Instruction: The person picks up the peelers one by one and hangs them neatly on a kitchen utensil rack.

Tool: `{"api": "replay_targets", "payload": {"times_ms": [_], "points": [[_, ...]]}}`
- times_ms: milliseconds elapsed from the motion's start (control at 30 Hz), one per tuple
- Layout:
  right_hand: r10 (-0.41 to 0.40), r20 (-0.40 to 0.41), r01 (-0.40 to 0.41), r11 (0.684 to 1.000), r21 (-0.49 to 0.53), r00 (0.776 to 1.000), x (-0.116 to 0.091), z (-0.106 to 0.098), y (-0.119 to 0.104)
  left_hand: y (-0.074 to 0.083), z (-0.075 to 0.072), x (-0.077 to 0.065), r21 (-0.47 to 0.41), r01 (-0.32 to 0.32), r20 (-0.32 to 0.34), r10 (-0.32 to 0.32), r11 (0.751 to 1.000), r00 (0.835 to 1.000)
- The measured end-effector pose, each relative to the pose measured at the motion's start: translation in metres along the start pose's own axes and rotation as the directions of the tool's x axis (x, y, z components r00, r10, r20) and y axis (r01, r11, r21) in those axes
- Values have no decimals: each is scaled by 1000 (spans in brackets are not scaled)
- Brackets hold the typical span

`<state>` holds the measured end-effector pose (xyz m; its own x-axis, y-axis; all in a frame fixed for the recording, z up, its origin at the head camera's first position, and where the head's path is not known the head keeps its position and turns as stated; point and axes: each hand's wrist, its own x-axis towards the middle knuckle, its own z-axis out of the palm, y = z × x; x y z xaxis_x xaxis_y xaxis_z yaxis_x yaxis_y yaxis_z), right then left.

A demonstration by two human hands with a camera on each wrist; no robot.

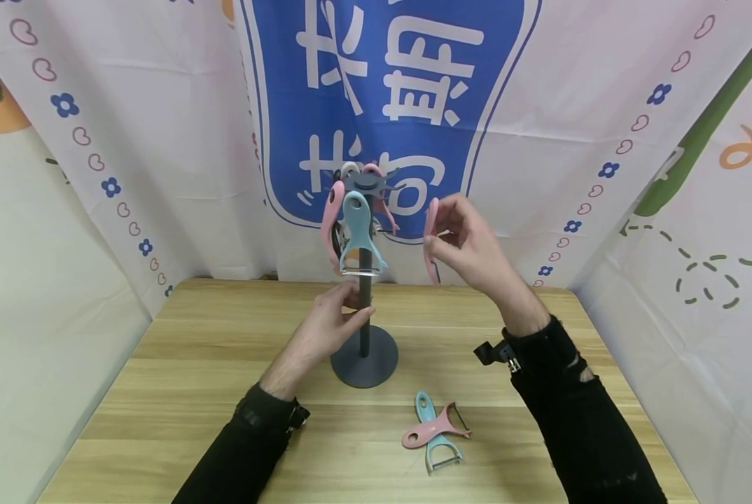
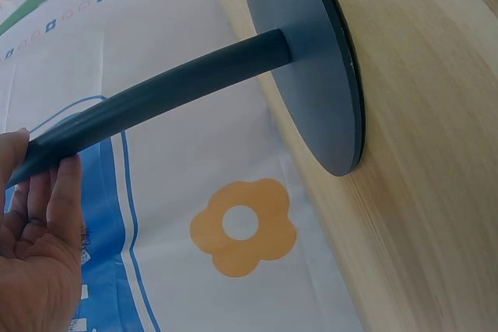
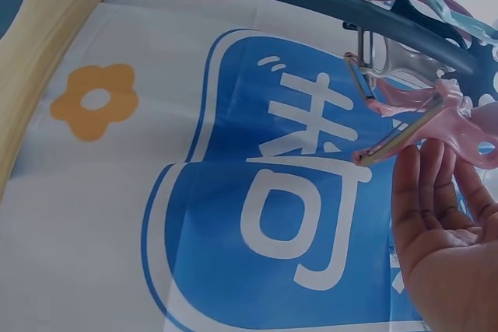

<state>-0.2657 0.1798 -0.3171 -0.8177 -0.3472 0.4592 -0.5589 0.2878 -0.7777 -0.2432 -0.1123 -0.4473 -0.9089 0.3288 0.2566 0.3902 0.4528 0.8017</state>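
Note:
A dark grey rack stands upright on a round base, with peelers hung from hooks around its top. My left hand holds its pole between thumb and fingers, below the hanging peelers. To the right of the rack, my right hand pinches a pink peeler by its handle, clear of the hooks. That same peeler shows its blade in the right wrist view. A light blue peeler hangs at the rack's front, with a pink one to its left. Other hanging peelers are partly hidden.
On the wooden table, in front and to the right of the base, a pink peeler lies across a light blue peeler. A printed cloth hangs behind the table, with more cloth at both sides.

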Motion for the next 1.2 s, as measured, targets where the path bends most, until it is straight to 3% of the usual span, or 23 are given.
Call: {"api": "replay_targets", "payload": {"times_ms": [533,800,1200], "points": [[-51,40,44,984,170,998,30,-3,-8,-1,0,0,-14,0,7,0,1000,1000],[-22,58,12,985,172,998,41,-1,-14,-2,0,0,-13,0,9,0,1000,1000],[-41,57,30,984,174,998,54,3,-20,-2,0,0,-13,-7,9,7,1000,1000]]}}
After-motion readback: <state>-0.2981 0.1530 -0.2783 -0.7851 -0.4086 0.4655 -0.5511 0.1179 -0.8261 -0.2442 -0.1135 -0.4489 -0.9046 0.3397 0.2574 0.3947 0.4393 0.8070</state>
